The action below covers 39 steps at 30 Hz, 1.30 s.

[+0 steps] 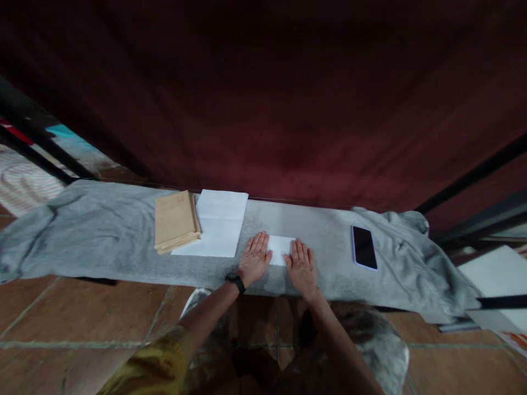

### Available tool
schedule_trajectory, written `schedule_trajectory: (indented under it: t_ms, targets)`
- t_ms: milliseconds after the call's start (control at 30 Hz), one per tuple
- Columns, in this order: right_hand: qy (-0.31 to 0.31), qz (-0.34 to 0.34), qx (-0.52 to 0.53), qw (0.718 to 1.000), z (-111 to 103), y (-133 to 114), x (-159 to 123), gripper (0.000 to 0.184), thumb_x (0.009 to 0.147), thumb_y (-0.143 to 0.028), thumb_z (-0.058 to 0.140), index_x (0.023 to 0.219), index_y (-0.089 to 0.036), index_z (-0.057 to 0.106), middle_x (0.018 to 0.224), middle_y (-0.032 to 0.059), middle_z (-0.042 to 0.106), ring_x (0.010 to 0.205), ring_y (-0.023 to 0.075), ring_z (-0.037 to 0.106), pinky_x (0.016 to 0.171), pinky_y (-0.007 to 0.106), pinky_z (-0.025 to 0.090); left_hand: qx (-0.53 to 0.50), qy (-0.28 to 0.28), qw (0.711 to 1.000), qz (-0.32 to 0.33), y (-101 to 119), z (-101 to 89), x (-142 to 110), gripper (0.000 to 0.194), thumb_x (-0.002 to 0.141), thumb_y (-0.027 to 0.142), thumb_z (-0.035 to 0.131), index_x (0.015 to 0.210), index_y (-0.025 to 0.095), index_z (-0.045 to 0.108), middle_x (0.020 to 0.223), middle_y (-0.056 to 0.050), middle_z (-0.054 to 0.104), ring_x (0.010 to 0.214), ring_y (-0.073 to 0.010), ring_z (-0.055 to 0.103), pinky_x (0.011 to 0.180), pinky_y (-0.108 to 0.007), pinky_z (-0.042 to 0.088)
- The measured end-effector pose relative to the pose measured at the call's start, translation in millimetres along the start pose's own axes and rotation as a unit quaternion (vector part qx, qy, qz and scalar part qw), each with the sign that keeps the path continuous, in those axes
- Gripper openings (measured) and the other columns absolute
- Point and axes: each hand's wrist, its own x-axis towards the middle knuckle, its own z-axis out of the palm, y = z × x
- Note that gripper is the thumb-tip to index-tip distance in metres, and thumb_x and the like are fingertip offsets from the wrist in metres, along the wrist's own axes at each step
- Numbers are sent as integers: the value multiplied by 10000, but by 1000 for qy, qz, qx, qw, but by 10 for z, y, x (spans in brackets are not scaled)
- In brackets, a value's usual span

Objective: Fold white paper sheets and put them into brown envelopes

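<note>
A small white piece of paper, perhaps folded [280,250], lies flat on the grey cloth between my hands. My left hand [254,259], with a dark band on its wrist, rests palm down on the paper's left end, fingers stretched out. On the right end lies my right hand [302,266], also flat with the fingers extended. Both palms press from above, and neither hand grips anything. What is under the palms is hidden. To the left, a larger white sheet [220,225] with a crease across it lies partly beneath a stack of brown envelopes [175,218].
The grey cloth [119,241] covers a long narrow bench and is bunched at both ends. A phone [364,247] lies face up to the right. Behind hangs a dark red curtain [263,120]. Black bars [473,175] stand at either side, over a tiled floor [102,312].
</note>
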Motion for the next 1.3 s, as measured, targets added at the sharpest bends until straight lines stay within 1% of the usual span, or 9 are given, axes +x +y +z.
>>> schedule_trajectory:
  t_ms: [233,500,667,833,967,1033,1133,1233,1300]
  targets:
    - [3,21,-4,1000,-37,27,-57,596,1032,-418,319,1508,-61,359,1534,209,387,1412,320,393,1157,518,271,11,1,1000,-1,8,-21,3,589,982,354,330,1529,136,313,1586,-129,346,1496,-225,249,1230,-442,159]
    - [40,22,-16,999,-81,94,-158,591,1032,-407,302,1519,-74,339,1511,208,429,1386,321,426,1139,530,289,34,-14,999,0,28,-59,10,588,993,351,291,1518,89,323,1591,-143,323,1495,-236,249,1228,-439,163]
    - [23,-25,-9,999,-152,57,-275,571,1033,-390,318,1526,-102,331,1505,176,449,1395,294,421,1153,504,281,36,-10,999,0,22,-50,14,598,979,349,323,1534,129,294,1583,-137,348,1490,-235,264,1220,-458,178]
    - [14,-19,-6,1000,-189,42,-392,555,1031,-403,333,1512,-129,372,1519,147,436,1391,291,429,1163,491,269,37,-13,999,3,11,-59,23,590,978,353,323,1527,140,306,1578,-139,362,1476,-243,296,1209,-454,193]
    - [-2,-12,-1,1000,-202,46,-443,552,1028,-415,353,1500,-132,396,1523,138,432,1393,284,430,1172,479,262,27,-22,999,-7,25,-129,93,537,982,343,329,1478,148,388,1533,-144,438,1423,-263,383,1176,-453,252]
    - [-11,-9,1,1000,-210,41,-452,557,1025,-425,358,1493,-127,409,1525,137,429,1397,285,426,1172,477,262,2,-29,999,-28,45,-194,169,501,970,311,351,1437,152,440,1477,-147,501,1367,-280,440,1142,-459,300]
    - [-9,-5,3,1000,-222,27,-450,546,1019,-419,375,1478,-127,435,1517,137,443,1394,289,429,1170,478,266,-82,-44,993,-74,68,-293,332,440,899,224,444,1324,165,543,1366,-149,572,1286,-286,486,1103,-453,336]
    - [7,-6,5,1000,-232,14,-439,532,1010,-393,405,1460,-115,459,1495,154,473,1385,297,441,1165,482,275,-154,-57,981,-107,43,-357,512,279,805,178,540,1060,188,654,1162,-113,652,1201,-268,521,1073,-425,354]
    - [9,-15,10,1000,-247,6,-430,543,1000,-388,425,1461,-104,455,1494,162,473,1385,299,440,1167,479,274,-200,-67,969,-132,4,-383,599,112,749,179,589,840,202,650,936,-65,674,1083,-254,570,1006,-397,401]
